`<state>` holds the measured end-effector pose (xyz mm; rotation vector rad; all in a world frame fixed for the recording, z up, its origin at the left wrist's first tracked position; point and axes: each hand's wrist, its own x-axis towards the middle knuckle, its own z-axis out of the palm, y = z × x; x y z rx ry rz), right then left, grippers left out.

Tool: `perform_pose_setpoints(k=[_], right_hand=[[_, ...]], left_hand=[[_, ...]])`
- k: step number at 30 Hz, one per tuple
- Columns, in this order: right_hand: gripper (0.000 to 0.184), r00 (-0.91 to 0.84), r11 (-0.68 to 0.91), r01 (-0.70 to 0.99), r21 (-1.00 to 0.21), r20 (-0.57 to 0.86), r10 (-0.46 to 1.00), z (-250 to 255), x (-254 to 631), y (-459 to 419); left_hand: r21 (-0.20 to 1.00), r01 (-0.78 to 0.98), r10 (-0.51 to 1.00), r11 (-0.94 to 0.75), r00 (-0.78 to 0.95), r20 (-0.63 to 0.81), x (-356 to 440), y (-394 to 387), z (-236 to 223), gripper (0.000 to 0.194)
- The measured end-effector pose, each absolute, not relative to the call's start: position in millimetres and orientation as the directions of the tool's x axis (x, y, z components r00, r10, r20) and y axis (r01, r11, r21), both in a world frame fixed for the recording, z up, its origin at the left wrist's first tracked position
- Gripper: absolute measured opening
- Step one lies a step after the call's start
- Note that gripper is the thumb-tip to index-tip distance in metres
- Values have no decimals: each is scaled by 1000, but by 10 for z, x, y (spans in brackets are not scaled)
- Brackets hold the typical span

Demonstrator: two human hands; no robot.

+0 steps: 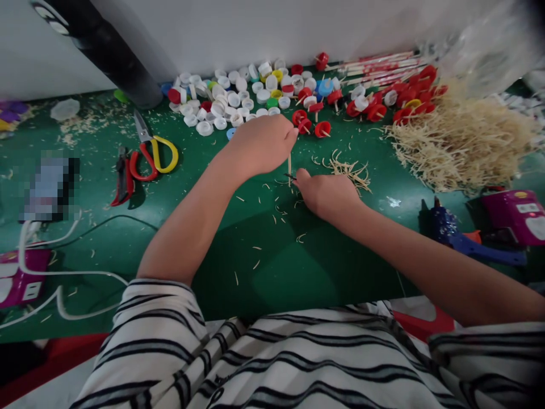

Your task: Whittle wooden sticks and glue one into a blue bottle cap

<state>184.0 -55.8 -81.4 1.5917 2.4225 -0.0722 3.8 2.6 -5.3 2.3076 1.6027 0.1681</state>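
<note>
left hand (pixel 266 145): fingers pinch stick (pixel 289 162), centre | right hand (pixel 330 196): fingers grip blade (pixel 290 176) | stick seemingly part-shaved | red caps (pixel 377 112) on sticks, upper right; white caps (pixel 233 100) mostly stickless, top centre

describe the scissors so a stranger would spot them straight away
On the green table, at left, stands a dark cylinder. Just in front of its base lie the scissors, with one red and one yellow handle loop; the red-handled tool beside them shows no yellow.
</note>
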Motion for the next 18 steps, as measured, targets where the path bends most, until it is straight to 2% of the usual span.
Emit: perform_pose_setpoints(k=[13, 18], right_hand=[[46, -316, 372, 922, 104, -353, 881, -700, 1809, -629], [48, -274, 350, 928, 127, -404, 873, -670, 1788, -634]], left_hand=[[340, 894, 933, -293, 344, -101, 6, -6, -6, 39], [287, 911, 927, -297, 348, -143, -19, 1, 22, 37]])
